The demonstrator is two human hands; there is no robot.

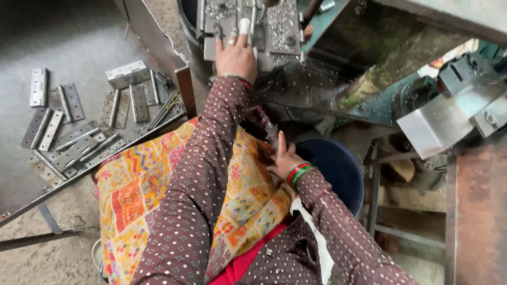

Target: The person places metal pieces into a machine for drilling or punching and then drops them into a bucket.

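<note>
Patterned cloth (pixel 148 187) beside loose hinges (pixel 77 123)

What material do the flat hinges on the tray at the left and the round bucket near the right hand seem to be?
Hinges: probably bare steel, grey with a dull metallic shine and punched screw holes. Bucket: looks like dark blue plastic, smooth and matt, though metal cannot be excluded.

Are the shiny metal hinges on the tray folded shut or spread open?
Mostly spread open: the shiny metal hinges lie flat on the tray, both leaves showing beside the middle pin.
</note>
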